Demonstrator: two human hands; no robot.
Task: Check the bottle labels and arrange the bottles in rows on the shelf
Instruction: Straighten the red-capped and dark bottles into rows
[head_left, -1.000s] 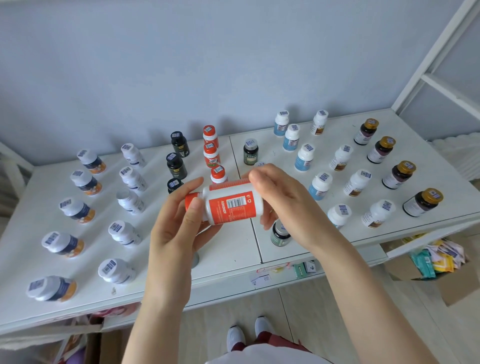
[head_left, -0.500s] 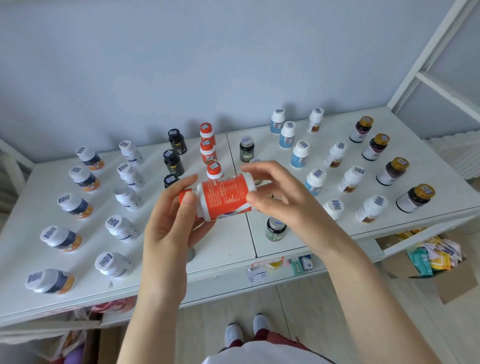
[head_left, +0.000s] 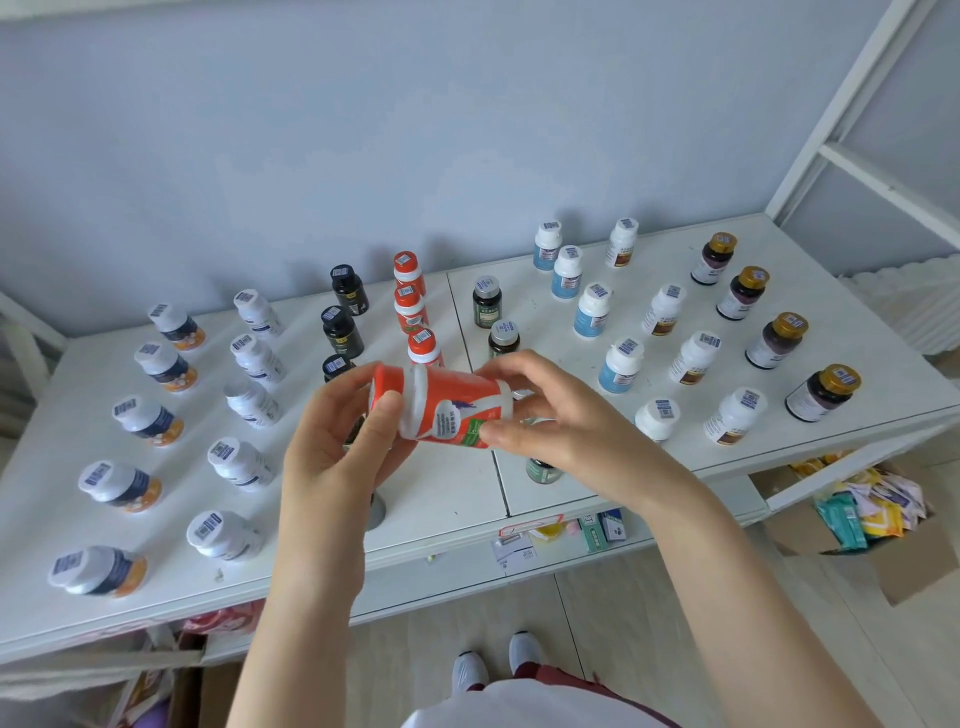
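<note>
- The orange bottle (head_left: 447, 405) lay on its side in the air between both hands, cap to the left, above the middle front of the white shelf (head_left: 441, 499)
- The left hand (head_left: 332, 447) curled round the cap end with its thumb pressed on the neck, while the right hand (head_left: 550, 415) pinched the base end with fingertips only
- That looked a light hold on a smooth round body, so a further turn to read the label could probably let the bottle slip and drop
- A dark-lidded bottle (head_left: 540, 467) stood right under the right hand and black bottles (head_left: 340, 330) just behind the left, so a fall or a low wrist would likely knock them over
- The row of orange-capped bottles (head_left: 410, 306) stood just behind the held one, and setting it down carelessly at that row's front could nudge the nearest over
- The free spot sat near the shelf's front edge, so a bottle landing on its side might roll off to the floor
</note>
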